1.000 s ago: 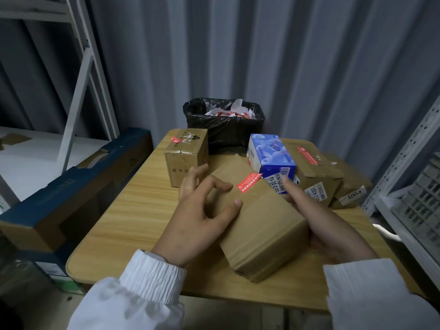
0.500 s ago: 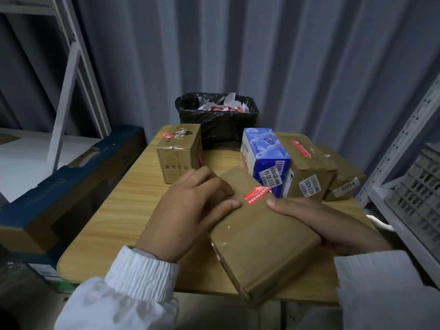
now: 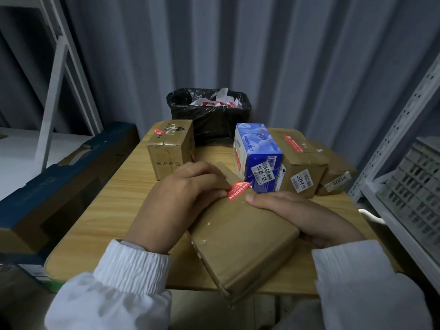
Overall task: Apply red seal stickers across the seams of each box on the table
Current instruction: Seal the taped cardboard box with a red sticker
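Parcel (image 3: 238, 234) nearest, blue box (image 3: 258, 160) just behind (barcode labels), black bin (image 3: 209, 115) farthest.

- Blue box (image 3: 258, 151): white label read as "53-2-3210", barcode printed above; side print blurred.
- Brown box (image 3: 304, 163) just beside it: label marked "43-2-4202".
- Low box (image 3: 338, 177) at far right: label marked "4004".
- Small brown box (image 3: 170, 148): row of handling symbols printed on front.
- Red seal sticker (image 3: 239, 191) on flat brown box (image 3: 242, 236): white print noted, too small to be read.
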